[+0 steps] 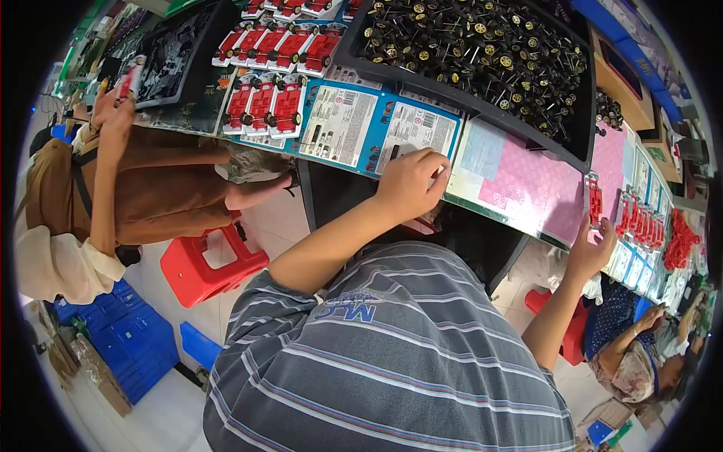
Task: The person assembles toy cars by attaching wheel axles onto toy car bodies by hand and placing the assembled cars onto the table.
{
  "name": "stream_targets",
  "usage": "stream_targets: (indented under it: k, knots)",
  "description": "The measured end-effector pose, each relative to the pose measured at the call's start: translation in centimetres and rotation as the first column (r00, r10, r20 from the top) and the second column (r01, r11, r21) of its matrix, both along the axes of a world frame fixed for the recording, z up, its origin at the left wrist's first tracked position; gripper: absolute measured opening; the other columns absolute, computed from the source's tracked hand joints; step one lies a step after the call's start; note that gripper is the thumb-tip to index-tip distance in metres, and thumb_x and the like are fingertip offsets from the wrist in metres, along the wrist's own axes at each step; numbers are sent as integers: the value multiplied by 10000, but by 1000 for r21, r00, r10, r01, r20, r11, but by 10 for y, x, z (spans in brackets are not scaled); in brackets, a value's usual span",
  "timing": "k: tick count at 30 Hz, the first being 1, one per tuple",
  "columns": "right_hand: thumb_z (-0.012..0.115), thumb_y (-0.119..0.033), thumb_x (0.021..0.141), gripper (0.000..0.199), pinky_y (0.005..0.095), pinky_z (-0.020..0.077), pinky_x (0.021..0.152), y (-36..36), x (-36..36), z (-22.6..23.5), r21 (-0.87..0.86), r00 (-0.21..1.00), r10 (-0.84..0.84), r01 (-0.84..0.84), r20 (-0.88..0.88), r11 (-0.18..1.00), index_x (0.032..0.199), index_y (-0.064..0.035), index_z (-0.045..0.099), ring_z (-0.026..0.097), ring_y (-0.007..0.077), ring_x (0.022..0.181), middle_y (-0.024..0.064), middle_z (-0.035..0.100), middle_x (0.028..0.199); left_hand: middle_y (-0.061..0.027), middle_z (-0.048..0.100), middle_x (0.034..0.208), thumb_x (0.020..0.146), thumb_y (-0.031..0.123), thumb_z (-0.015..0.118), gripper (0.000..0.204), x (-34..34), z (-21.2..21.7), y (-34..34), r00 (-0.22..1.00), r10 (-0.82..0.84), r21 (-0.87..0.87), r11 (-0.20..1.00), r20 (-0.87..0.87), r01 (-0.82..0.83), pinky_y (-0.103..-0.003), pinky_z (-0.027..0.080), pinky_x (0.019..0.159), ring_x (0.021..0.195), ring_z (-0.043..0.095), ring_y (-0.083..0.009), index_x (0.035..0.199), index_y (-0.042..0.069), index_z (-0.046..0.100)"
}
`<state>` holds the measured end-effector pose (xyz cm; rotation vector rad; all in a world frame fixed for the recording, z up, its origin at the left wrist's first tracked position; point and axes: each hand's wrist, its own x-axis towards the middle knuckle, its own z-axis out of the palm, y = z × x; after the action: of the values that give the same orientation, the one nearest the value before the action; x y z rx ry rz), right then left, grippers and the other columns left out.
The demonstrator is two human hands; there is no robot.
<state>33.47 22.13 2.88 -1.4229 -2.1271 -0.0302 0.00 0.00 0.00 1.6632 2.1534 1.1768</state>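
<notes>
Right hand (589, 252) pinches a toy car (595, 198); a slip could, I judge, drop it off the near table edge (498, 215). Left hand (409, 184) curled, apart, contents unclear.

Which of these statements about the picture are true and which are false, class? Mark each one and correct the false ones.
1. The right hand holds a toy part. True.
2. The left hand is inside the black tray. False: the left hand is at the near edge of a printed sheet.
3. The black tray holds wheels with yellow hubs. True.
4. The stool at left is green. False: the stool is red.
5. Red-and-white cars stand left of the tray. True.
</notes>
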Motion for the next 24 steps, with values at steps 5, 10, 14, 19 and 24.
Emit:
stream_targets:
  k: [5,10,14,19,24]
  knots:
    - [851,-76,774,509,308,520,827,-75,-74,42,-250,778,236,-447,-582,859,1224,-9,621,632,164,881,74,682,1084,-47,641,857,927,169,717,209,24,31,1,782,-216,79,975,585,210,-245,474,593,673,596,-103,1073,29,662]
    - [916,-75,644,666,376,549,870,-139,-136,69,-343,700,601,-713,-385,611,1236,-37,611,676,292,1000,146,672,1132,-10,654,879,850,127,822,325,42,48,0,607,-210,111,974,767,197,-206,443,548,619,539,-25,1094,31,631]
    - [918,-61,618,688,408,552,890,-144,-152,69,-315,644,666,-765,-377,562,1228,-23,603,661,350,1047,172,660,1167,-18,657,812,842,93,809,256,38,59,-12,649,-85,67,996,756,52,-228,446,538,601,554,-47,1014,21,633]
    - [911,-59,618,693,398,553,888,-147,-161,66,-258,617,714,-787,-330,561,1234,-13,596,653,345,1026,172,622,1185,-53,662,817,845,47,770,188,35,54,-24,632,-89,150,988,770,-45,-257,445,530,589,568,-84,984,7,649]
    - [896,-43,628,692,367,563,858,-148,-159,64,-317,570,742,-819,-354,478,1250,-4,596,659,308,1003,171,610,1173,-54,612,782,852,30,747,127,31,51,-26,788,-159,278,960,595,-16,-265,436,537,597,555,-97,944,7,663]
